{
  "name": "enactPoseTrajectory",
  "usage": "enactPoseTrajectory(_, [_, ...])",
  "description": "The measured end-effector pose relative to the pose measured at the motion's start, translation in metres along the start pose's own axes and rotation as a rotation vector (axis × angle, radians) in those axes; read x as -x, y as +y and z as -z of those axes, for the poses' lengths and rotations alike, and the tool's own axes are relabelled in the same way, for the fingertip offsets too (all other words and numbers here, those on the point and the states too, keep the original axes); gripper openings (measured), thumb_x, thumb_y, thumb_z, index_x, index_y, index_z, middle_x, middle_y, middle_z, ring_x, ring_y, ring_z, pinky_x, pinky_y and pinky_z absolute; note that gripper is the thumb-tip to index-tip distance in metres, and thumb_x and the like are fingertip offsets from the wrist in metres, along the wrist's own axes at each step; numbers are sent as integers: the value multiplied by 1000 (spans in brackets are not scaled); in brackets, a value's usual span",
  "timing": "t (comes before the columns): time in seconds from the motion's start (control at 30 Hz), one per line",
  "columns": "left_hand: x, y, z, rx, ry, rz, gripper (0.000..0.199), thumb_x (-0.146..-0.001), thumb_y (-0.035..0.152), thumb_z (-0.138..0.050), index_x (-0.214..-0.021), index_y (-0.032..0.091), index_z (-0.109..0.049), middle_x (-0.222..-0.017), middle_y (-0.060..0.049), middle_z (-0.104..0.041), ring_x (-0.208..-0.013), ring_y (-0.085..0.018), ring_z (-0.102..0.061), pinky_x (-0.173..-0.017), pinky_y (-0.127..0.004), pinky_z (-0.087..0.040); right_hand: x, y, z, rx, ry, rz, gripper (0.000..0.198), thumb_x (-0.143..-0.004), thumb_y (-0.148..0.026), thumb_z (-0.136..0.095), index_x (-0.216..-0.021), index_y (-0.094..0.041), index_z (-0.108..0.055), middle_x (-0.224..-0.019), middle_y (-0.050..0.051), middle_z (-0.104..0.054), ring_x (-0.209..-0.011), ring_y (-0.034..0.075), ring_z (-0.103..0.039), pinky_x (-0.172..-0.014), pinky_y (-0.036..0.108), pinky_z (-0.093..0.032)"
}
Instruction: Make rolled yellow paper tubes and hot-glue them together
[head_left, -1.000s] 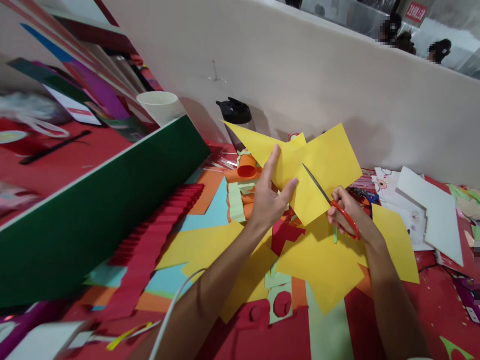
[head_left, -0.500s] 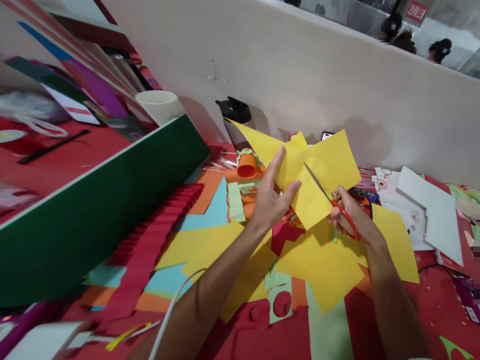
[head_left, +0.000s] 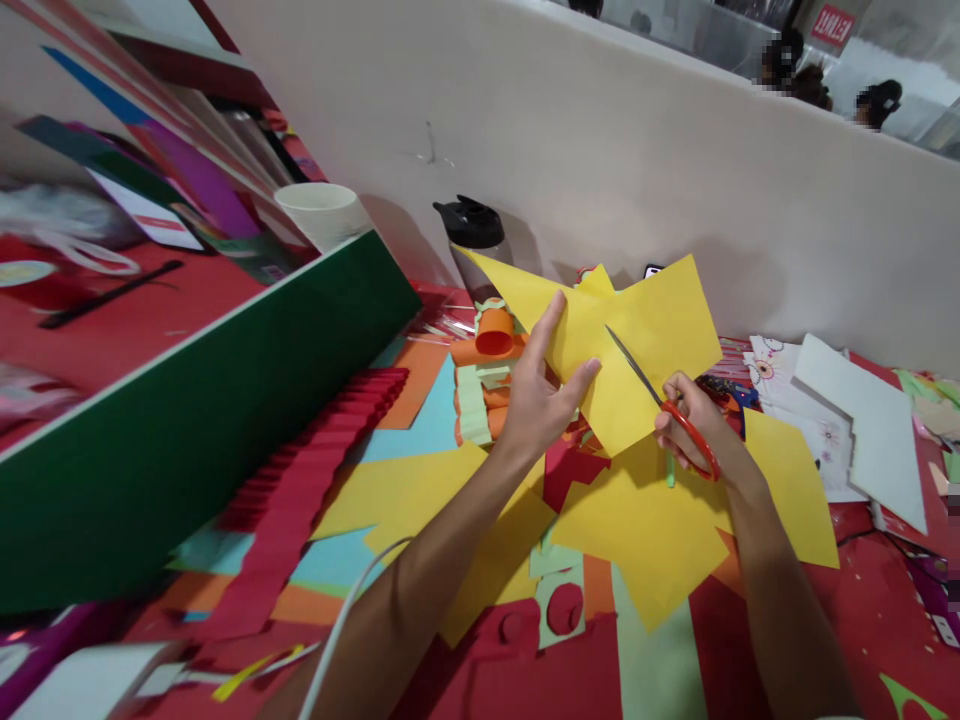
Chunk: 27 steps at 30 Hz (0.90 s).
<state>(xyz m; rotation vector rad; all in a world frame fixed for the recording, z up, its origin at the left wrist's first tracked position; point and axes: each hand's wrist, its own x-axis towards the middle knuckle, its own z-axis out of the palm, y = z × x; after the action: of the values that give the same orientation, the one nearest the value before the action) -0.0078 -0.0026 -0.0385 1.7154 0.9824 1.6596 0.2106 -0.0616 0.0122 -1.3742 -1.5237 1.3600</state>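
Observation:
My left hand (head_left: pixel 541 392) grips a sheet of yellow paper (head_left: pixel 671 315) by its left part, thumb and index finger showing on the near face. The sheet is raised above the table, with a pointed corner reaching up to the left. Red-handled scissors (head_left: pixel 694 440) sit in my right hand (head_left: pixel 699 425), fingers round the handles. Their blades lie across the yellow sheet and point up and left. Below the hands, cut yellow paper (head_left: pixel 645 540) lies over red, green and orange pieces. Behind my left hand is a small orange paper roll (head_left: pixel 494 331).
A dark green board (head_left: pixel 210 410) stands on edge at the left, beside a pleated red paper strip (head_left: pixel 300 500). A bottle with a black lid (head_left: pixel 472 222) and a white cup (head_left: pixel 319 212) are by the pale partition (head_left: pixel 585 140). White foam board (head_left: pixel 874 420) lies at the right.
The left corner of the yellow sheet has dipped slightly. My hands and the scissors hold nearly the same position.

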Motion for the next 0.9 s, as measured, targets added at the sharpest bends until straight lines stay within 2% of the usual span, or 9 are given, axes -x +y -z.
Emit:
enactPoseTrajectory(0.13, [0,0,0,-7,-8,13,83,-97,57,-73,-168,34,-37,-176,-9,-37,-162,-36,-36,-131,-55,-38,-1,5,1,3,-34,11,51,-84,-56,-74,-96,-29,-32,-65,-11,-58,-39,8,-43,-34,17,-36])
enactPoseTrajectory(0.27, [0,2,-1,-5,-68,20,84,-98,59,-71,-169,31,-35,-175,-12,-40,-160,-37,-39,-129,-55,-41,0,4,3,9,-60,-9,53,-84,-64,-71,-98,-29,-33,-69,-11,-53,-48,10,-53,-37,18,-39])
enactPoseTrajectory(0.53, [0,5,-3,42,-110,14,84,-97,54,-74,-169,31,-36,-175,-13,-38,-157,-35,-45,-126,-54,-45,4,4,6,64,-62,48,48,-91,-64,-65,-101,-28,-36,-70,-13,-45,-43,7,-48,-41,19,-40])
enactPoseTrajectory(0.77, [0,6,-2,57,-97,17,84,-97,54,-74,-169,31,-36,-175,-13,-38,-157,-35,-45,-127,-55,-44,0,-2,-3,13,10,-22,45,-85,-50,-72,-96,-29,-34,-67,-15,-44,-37,6,-39,-35,18,-33])
enactPoseTrajectory(0.9, [0,4,-2,39,-77,23,85,-96,56,-74,-168,31,-37,-176,-13,-37,-159,-36,-41,-129,-55,-41,-2,-4,-7,-33,20,-23,46,-83,-49,-72,-95,-29,-32,-66,-16,-47,-36,5,-37,-35,18,-35])
